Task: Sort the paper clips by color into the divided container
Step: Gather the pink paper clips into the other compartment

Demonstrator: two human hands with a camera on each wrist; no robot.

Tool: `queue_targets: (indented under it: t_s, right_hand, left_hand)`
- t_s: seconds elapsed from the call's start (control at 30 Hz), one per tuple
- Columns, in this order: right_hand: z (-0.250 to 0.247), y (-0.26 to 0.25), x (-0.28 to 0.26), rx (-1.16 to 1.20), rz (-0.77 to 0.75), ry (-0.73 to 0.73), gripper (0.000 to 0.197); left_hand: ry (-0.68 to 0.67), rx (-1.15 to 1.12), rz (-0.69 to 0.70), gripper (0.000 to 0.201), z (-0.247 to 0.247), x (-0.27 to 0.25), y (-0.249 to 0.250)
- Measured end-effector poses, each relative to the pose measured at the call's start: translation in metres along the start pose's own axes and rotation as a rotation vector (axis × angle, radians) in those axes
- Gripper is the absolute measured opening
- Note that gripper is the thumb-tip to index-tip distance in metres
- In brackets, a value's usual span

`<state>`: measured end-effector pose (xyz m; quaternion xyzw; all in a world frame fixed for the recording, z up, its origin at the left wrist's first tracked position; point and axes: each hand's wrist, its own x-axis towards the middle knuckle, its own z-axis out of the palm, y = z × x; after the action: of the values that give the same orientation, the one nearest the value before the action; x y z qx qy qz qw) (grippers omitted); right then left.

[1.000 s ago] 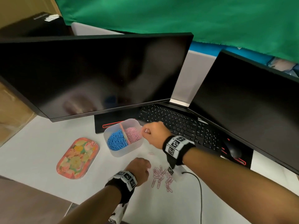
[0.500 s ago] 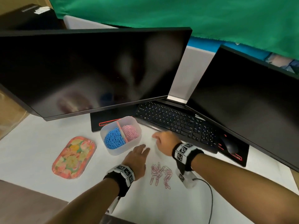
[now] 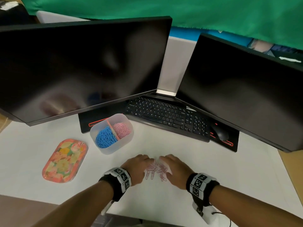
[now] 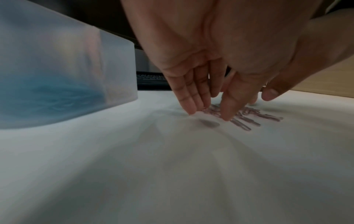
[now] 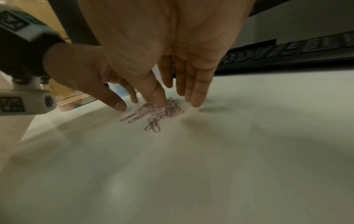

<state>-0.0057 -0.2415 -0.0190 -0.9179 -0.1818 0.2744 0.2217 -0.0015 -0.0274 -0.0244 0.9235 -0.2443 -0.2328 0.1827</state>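
A: Item 1, nearest. Left hand (image 3: 137,167) and right hand (image 3: 176,170) are set on the table (image 3: 213,169), one each side of the loose pink clips (image 3: 156,169). State to be entered?

B: Both are entered as flat, fingers straight and close together, tips down on the surface beside the pile; nothing is held by either. Thumbs are seen laid against the clips in the wrist views.

A: Step in hand?

B: It is judged that the pile is being herded together for one pickup. The fingertips should be kept low on the table so that no clip is slid under; the pile should be closed from both sides, then scooped or pinched as a bunch, not pressed flat. A stray pair (image 5: 153,126) at the near edge should be swept in as well.

A: Item 2, further off.

B: Box (image 3: 113,133), translucent, divided by one wall: blue clips (image 3: 105,138) in the left half, pink heap (image 3: 122,130) in the right. The gathered clips are to be dropped into the right half only. A flowered tray (image 3: 64,161) is recorded to its left.

A: Item 3, far.

B: Keyboard (image 3: 167,115), mouse (image 3: 220,133), two dark monitors, green cloth behind.

A: Writing, brands?

B: Keyboard legends are faintly seen, not reliably read. Square coded markers are carried on both wristbands; no brand is legible
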Motion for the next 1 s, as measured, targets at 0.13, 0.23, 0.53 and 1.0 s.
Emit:
queue_targets:
  t_s: [0.13, 0.23, 0.53, 1.0]
  right_hand:
    - [0.001, 0.009, -0.008, -0.116, 0.113, -0.072, 0.094]
    - [0.008, 0.003, -0.005, -0.072, 0.105, -0.064, 0.091]
    - [0.015, -0.01, 0.014, 0.013, 0.095, 0.044, 0.024]
    - [0.005, -0.019, 0.036, -0.198, 0.069, 0.015, 0.024]
  left_hand:
    - [-0.049, -0.006, -0.13, 0.08, 0.005, 0.003, -0.001]
    - [-0.057, 0.005, -0.197, 0.086, 0.011, 0.007, 0.007]
    - [0.08, -0.091, -0.228, 0.026, 0.013, 0.021, 0.022]
    - [-0.023, 0.019, -0.34, 0.024, -0.004, 0.032, 0.022]
